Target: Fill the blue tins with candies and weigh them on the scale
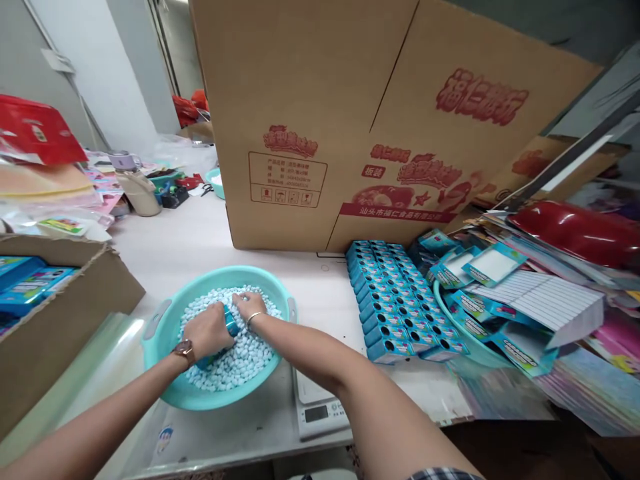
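A turquoise basin [165, 323] full of small white and pale blue tablets [240, 363] sits on the white table in front of me. My left hand [209, 328], with a watch on the wrist, is closed round a small blue box [231, 325] lying in the tablets. My right hand [249, 306], wearing a bracelet, rests fingers-down on the tablets at the box's far end, fingers bent and pressing tablets towards it. Both hands meet at the middle of the basin.
Rows of upright blue boxes [395, 303] stand right of the basin. A scale [320, 413] sits under the basin's right edge. A big cardboard carton [360, 120] blocks the back. An open carton [60, 313] lies left. Stacked cards and flat boxes [540, 307] fill the right.
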The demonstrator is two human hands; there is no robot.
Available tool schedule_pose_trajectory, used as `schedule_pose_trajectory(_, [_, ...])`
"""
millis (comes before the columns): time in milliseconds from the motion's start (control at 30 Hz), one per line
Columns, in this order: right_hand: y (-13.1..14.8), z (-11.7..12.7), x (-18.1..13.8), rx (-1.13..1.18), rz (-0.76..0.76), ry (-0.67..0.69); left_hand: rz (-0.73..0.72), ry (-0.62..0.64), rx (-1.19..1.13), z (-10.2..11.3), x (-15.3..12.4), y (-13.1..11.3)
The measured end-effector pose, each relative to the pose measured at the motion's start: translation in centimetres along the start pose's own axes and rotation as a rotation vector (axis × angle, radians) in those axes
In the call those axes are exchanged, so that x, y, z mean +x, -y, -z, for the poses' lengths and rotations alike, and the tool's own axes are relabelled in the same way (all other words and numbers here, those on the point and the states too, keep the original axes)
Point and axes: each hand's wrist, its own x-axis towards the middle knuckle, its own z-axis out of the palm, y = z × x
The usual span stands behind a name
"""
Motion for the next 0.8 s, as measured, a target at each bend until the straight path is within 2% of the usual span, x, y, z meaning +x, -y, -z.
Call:
schedule_pose_trajectory(133, [1.4, 0.1, -0.5, 0.449, 0.014, -0.008, 0.070, -0.058, -0.143, 0.1, 0.0, -0.2])
schedule_pose_trajectory(200, [2.7, 0.9, -0.7, 0.624, 0.059, 0.020, 0.100, -0.132, -0.262, 0.5, -0.8, -0.2])
schedule_pose_trajectory(333, [5.8, 2.0, -1.1, 0.706, 0.150, 0.107, 0.126, -0.364, -0.577, 1.5, -2.7, -1.0])
schedule_pose_trajectory(400, [7.1, 2.0, -1.3, 0.728, 0.161, 0.151, 0.138, -0.423, -0.674, 1.9, -3.1, -1.3])
schedule_pose_trajectory(567, [8.3, 2.2, -2.7, 0.781, 0.158, 0.184, 0.140, -0.502, -0.729, 2.4, -3.7, -1.4])
schedule_pose_trajectory(800, [7.9, 2.3, -3.6, 0.824, 0.134, 0.213, 0.122, -0.484, -0.728, 1.9, -3.8, -1.2])
